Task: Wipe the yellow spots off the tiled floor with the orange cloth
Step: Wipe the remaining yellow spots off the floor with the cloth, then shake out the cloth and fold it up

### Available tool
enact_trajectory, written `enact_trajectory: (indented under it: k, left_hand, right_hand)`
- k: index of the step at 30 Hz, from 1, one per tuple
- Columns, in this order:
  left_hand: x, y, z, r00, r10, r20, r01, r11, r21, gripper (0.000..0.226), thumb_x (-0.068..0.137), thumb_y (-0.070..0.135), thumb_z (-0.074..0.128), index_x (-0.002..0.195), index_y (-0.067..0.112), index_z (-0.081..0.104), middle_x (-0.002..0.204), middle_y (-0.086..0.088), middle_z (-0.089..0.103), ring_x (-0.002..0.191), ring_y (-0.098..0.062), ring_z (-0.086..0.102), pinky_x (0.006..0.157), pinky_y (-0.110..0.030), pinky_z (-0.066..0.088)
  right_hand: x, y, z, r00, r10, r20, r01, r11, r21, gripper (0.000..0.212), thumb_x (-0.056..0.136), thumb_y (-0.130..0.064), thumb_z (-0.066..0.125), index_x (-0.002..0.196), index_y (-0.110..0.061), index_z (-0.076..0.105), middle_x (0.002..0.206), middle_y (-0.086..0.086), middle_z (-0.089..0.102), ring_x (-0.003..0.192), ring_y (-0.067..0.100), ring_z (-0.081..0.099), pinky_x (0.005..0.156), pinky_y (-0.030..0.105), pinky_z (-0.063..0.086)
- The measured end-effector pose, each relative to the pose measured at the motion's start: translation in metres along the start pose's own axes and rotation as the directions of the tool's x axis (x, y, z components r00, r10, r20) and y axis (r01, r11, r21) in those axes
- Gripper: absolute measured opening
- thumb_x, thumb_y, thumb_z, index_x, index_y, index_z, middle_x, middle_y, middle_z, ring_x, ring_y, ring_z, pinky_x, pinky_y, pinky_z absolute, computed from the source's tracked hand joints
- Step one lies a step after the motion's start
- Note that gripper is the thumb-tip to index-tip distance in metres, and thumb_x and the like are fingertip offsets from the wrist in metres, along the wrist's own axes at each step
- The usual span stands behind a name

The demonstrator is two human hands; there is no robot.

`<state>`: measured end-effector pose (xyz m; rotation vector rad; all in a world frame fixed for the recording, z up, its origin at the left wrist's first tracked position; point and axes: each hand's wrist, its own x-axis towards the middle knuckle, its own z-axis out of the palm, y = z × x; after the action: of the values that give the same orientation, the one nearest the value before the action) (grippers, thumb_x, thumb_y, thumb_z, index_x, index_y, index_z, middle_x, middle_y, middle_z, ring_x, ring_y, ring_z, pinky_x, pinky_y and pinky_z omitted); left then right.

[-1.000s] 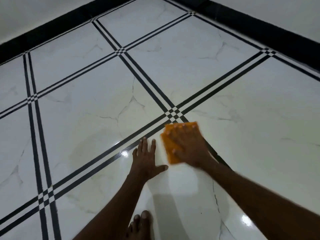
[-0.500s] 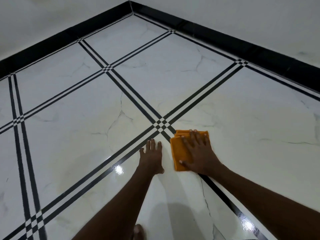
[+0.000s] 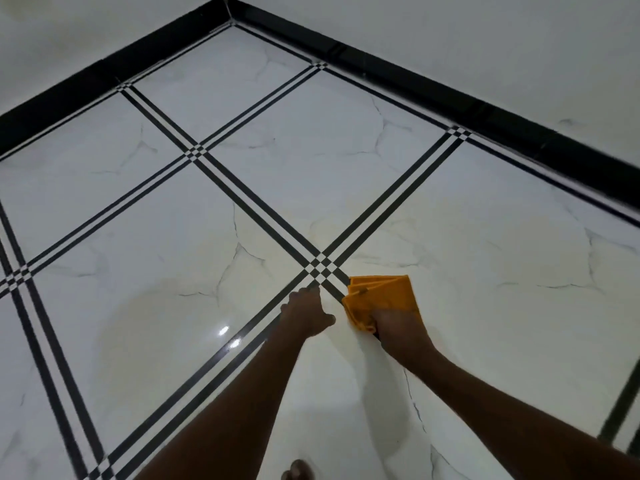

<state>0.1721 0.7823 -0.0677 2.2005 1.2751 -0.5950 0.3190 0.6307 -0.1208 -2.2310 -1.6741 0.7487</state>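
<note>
Nearest the camera, bare toes (image 3: 298,470) at the bottom edge; I'm low over the glossy white marble-look tiled floor (image 3: 138,341).

My left hand (image 3: 306,315) is planted palm-down on the double black grout stripes (image 3: 207,362), bearing weight. Its fingers are foreshortened, so I cannot tell whether they are spread; the thumb juts right.

Just beside it, not touching, my right hand (image 3: 398,329) has its fingers curled down, bunching the near edge of the folded orange cloth (image 3: 381,296). The cloth lies flat on the tile just right of the checkered stripe crossing (image 3: 321,266), its far corner free.

Faint yellowish staining (image 3: 391,223) spreads over the tile beyond the cloth. I see no sharp spots, only a soft tint, so judging what is left is hard.

Risks as I judge them:
- Gripping one edge only: the loose folds may flip or drag open on a push, cutting contact.
- Wet-looking sheen and light glints (image 3: 229,337) near the bracing hand: a slip there would drop my weight.
- A loaded cloth could smear yellow into the stripes instead of lifting it.
- Reaching for the far tint overextends the brace.

Far off, black skirting (image 3: 450,98) meets pale walls at the corner.
</note>
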Motion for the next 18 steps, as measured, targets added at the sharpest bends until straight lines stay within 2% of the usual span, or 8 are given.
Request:
enact_trajectory:
  k: [2, 3, 5, 9, 11, 13, 16, 18]
  left_hand:
    - [-0.014, -0.009, -0.029, 0.998, -0.002, 0.056, 0.009, 0.994, -0.112, 0.070, 0.091, 0.044, 0.065, 0.149, 0.014, 0.041, 0.152, -0.009, 0.045, 0.140, -0.027, 0.040, 0.113, -0.037, 0.036]
    - [-0.024, -0.011, -0.046, 0.997, -0.003, 0.078, 0.014, 0.989, -0.149, 0.063, 0.092, 0.043, 0.064, 0.146, 0.013, 0.047, 0.151, -0.007, 0.047, 0.140, -0.025, 0.041, 0.112, -0.033, 0.035]
    - [-0.045, -0.008, -0.081, 0.996, -0.010, 0.083, 0.031, 0.966, -0.257, 0.049, 0.092, 0.038, 0.065, 0.135, 0.015, 0.058, 0.144, -0.005, 0.054, 0.133, -0.022, 0.050, 0.105, -0.029, 0.039]
    - [-0.096, 0.012, -0.180, 0.998, -0.007, -0.070, -0.035, 0.813, -0.582, 0.036, 0.091, 0.019, 0.066, 0.126, 0.014, 0.065, 0.127, -0.006, 0.067, 0.116, -0.022, 0.063, 0.089, -0.029, 0.048]
    - [-0.125, 0.025, -0.244, 0.996, -0.023, -0.087, -0.052, 0.643, -0.764, 0.045, 0.090, 0.009, 0.062, 0.134, 0.015, 0.059, 0.132, -0.009, 0.064, 0.120, -0.025, 0.062, 0.092, -0.032, 0.052]
    - [-0.161, 0.040, -0.321, 0.997, -0.001, -0.078, -0.069, 0.451, -0.890, 0.048, 0.084, 0.012, 0.061, 0.132, 0.017, 0.061, 0.131, -0.010, 0.064, 0.119, -0.025, 0.062, 0.097, -0.036, 0.052]
    - [-0.224, 0.064, -0.435, 0.975, 0.208, -0.077, -0.136, 0.285, -0.949, 0.049, 0.078, 0.028, 0.063, 0.126, 0.022, 0.066, 0.121, -0.005, 0.071, 0.118, -0.021, 0.064, 0.107, -0.041, 0.047]
    - [-0.268, 0.078, -0.505, 0.936, 0.334, -0.109, -0.209, 0.280, -0.937, 0.043, 0.089, 0.036, 0.065, 0.130, 0.026, 0.063, 0.122, 0.000, 0.072, 0.120, -0.016, 0.064, 0.108, -0.042, 0.046]
  right_hand:
    - [0.011, -0.032, -0.041, 0.974, 0.174, -0.148, -0.124, 0.947, 0.297, 0.016, 0.098, -0.023, 0.056, 0.098, -0.016, 0.071, 0.102, 0.007, 0.076, 0.088, 0.021, 0.067, 0.080, 0.036, 0.055]
    - [0.017, -0.048, -0.066, 0.954, 0.252, -0.163, -0.185, 0.922, 0.341, 0.015, 0.096, -0.014, 0.057, 0.097, -0.009, 0.072, 0.102, 0.004, 0.077, 0.088, 0.020, 0.068, 0.079, 0.032, 0.053]
    - [0.026, -0.073, -0.115, 0.925, 0.376, -0.052, -0.337, 0.875, 0.348, 0.014, 0.097, -0.011, 0.055, 0.096, -0.007, 0.069, 0.097, 0.008, 0.073, 0.093, 0.029, 0.068, 0.077, 0.032, 0.047]
    - [0.028, -0.143, -0.249, 0.930, 0.357, 0.087, -0.346, 0.770, 0.537, 0.024, 0.099, -0.007, 0.050, 0.110, -0.013, 0.070, 0.109, 0.007, 0.070, 0.105, 0.027, 0.064, 0.090, 0.042, 0.050]
    - [0.020, -0.189, -0.323, 0.944, 0.326, 0.057, -0.290, 0.731, 0.618, 0.029, 0.099, -0.009, 0.050, 0.117, -0.018, 0.071, 0.114, 0.008, 0.071, 0.107, 0.026, 0.063, 0.097, 0.048, 0.049]
    - [0.010, -0.237, -0.400, 0.958, 0.285, 0.024, -0.224, 0.695, 0.683, 0.028, 0.099, -0.013, 0.050, 0.114, -0.021, 0.072, 0.112, 0.009, 0.072, 0.104, 0.026, 0.065, 0.092, 0.043, 0.051]
    - [-0.013, -0.307, -0.514, 0.983, 0.182, -0.006, -0.116, 0.652, 0.749, 0.029, 0.103, -0.015, 0.050, 0.111, -0.026, 0.075, 0.101, -0.006, 0.078, 0.091, 0.009, 0.071, 0.076, 0.022, 0.053]
    - [-0.031, -0.350, -0.583, 0.987, 0.150, -0.054, -0.060, 0.660, 0.749, 0.021, 0.102, -0.023, 0.056, 0.113, -0.023, 0.073, 0.102, -0.005, 0.079, 0.095, 0.012, 0.074, 0.079, 0.026, 0.057]
